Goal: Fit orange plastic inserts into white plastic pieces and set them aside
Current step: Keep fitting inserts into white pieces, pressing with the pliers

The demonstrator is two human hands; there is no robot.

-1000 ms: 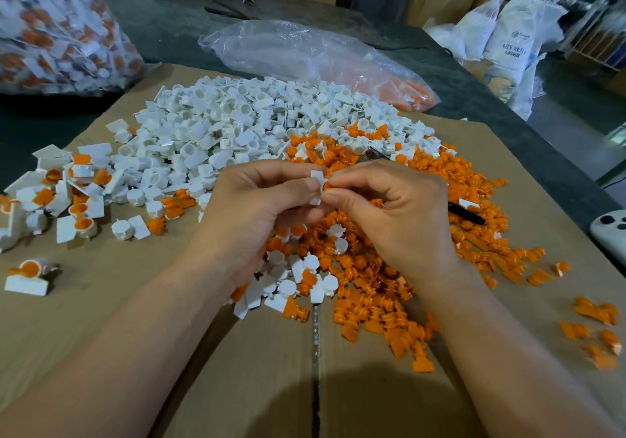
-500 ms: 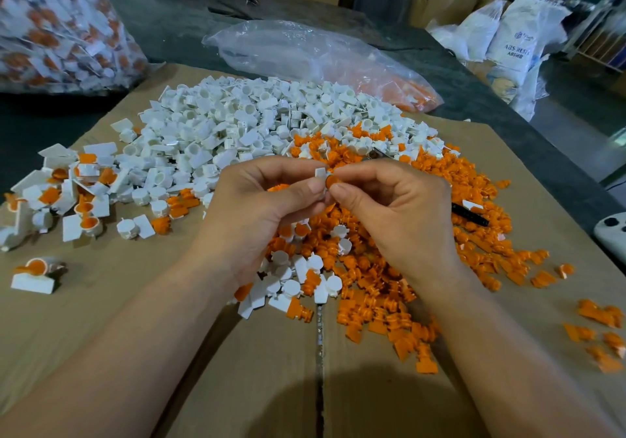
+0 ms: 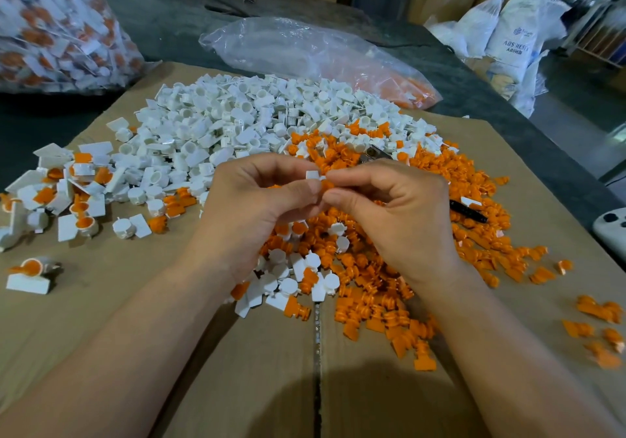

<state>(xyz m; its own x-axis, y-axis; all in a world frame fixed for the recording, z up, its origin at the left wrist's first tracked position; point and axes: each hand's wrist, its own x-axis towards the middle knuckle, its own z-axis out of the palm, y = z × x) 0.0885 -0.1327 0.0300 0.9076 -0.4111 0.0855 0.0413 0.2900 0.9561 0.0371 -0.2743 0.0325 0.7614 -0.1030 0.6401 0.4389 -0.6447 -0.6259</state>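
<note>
From the head camera, your left hand (image 3: 257,200) pinched a white piece (image 3: 313,175) and your right hand (image 3: 393,207) pinched an orange insert (image 3: 327,185). You held them touching above the middle of the cardboard (image 3: 237,370), probably to press one into the other. Finished pieces (image 3: 67,200) lay near its left edge, beside the white heap (image 3: 254,116). The cardboard covered a dark table (image 3: 169,24), and sacks (image 3: 515,38) stood beyond it.

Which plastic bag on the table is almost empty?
The clear bag behind the white pile: it lies flat, while the left bag bulges with pieces.
</note>
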